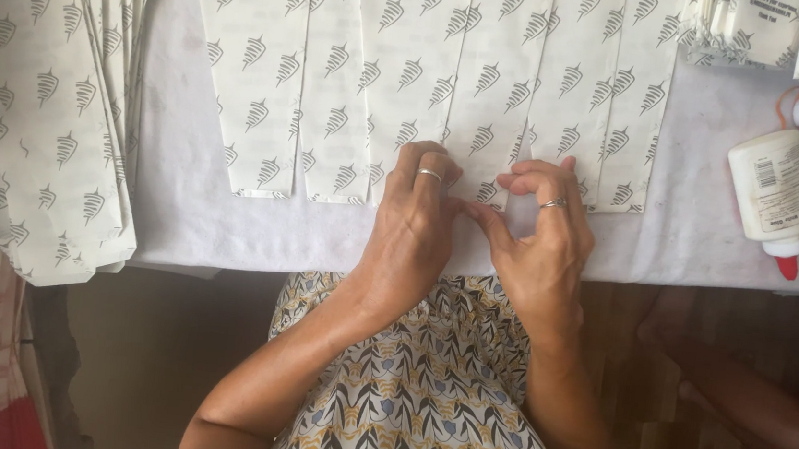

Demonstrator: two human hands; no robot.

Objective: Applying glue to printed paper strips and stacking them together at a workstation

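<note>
Left hand (416, 218) and right hand (544, 229) pinch the lower edge of a printed paper sheet (493, 88); a white glue bottle (771, 188) with a red tip lies right on the surface (181, 186).

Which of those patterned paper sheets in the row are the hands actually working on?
The sheet third from the left: both the left hand and right hand pinch its bottom edge. The others lie untouched on either side.

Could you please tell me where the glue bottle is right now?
In the head view, the white plastic glue bottle with a red tip lies on the white table at the far right, beyond the right hand, tip pointing toward the near edge.
</note>
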